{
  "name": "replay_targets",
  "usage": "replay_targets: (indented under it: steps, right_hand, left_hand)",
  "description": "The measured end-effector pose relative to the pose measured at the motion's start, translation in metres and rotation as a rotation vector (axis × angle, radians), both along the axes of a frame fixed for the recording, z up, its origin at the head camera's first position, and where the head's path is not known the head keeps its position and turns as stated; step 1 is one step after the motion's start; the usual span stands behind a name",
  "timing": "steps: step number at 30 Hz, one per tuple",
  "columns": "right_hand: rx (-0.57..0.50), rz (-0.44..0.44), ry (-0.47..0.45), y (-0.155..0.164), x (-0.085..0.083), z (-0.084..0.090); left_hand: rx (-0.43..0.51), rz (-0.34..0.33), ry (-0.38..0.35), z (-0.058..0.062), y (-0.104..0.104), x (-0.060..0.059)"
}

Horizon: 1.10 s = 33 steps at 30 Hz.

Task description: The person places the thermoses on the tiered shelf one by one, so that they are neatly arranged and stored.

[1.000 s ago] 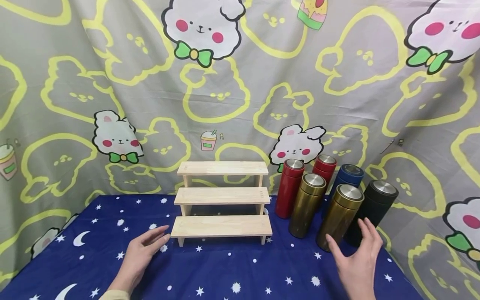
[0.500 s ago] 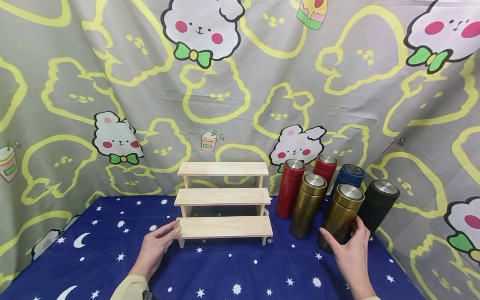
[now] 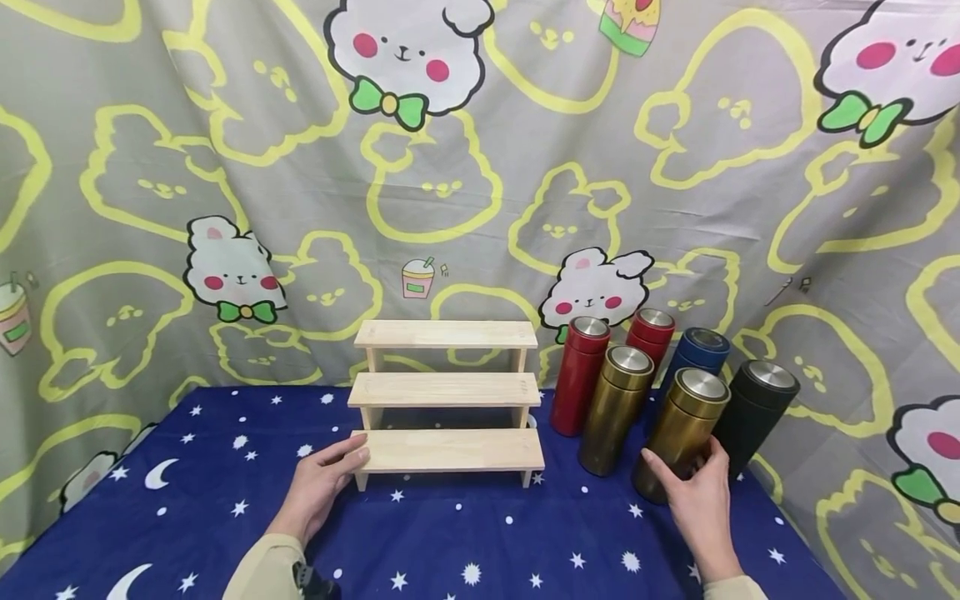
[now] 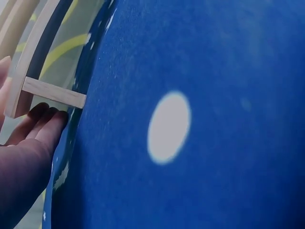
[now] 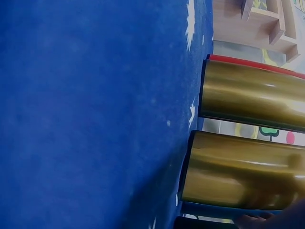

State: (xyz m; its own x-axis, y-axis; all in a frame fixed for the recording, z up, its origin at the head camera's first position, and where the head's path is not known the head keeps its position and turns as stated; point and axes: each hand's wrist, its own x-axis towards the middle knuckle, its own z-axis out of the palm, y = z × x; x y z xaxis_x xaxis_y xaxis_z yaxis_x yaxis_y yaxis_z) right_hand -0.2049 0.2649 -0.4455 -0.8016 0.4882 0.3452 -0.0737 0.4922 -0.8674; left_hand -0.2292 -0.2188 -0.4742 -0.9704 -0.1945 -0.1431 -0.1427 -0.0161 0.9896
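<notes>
The right hand (image 3: 701, 500) curls around the lower body of the nearest gold flask (image 3: 678, 433), which stands upright on the counter (image 3: 450, 542), just beside a second gold flask (image 3: 615, 408) and the black flask (image 3: 753, 412). The left hand (image 3: 322, 483) holds the left end of the wooden step shelf (image 3: 448, 392) at its bottom tier, thumb on top. A firm, low wrap should lift the flask straight up clear of its neighbours, while the left hand keeps the shelf from sliding.
</notes>
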Motion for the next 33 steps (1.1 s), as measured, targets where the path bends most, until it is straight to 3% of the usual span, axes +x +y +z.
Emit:
replay_targets:
  steps: [10, 19, 33]
  right_hand:
    - [0.014, 0.002, -0.143, 0.006, -0.002, -0.003]
    - [0.023, -0.009, -0.148, 0.008, -0.002, 0.000]
    - [-0.001, 0.080, -0.101, -0.005, 0.023, 0.023]
  left_hand:
    - [-0.004, 0.002, 0.004, -0.002, 0.003, -0.004]
    - [0.005, 0.010, -0.016, 0.000, 0.004, -0.005]
    - [0.022, 0.013, -0.031, 0.000, 0.004, -0.006]
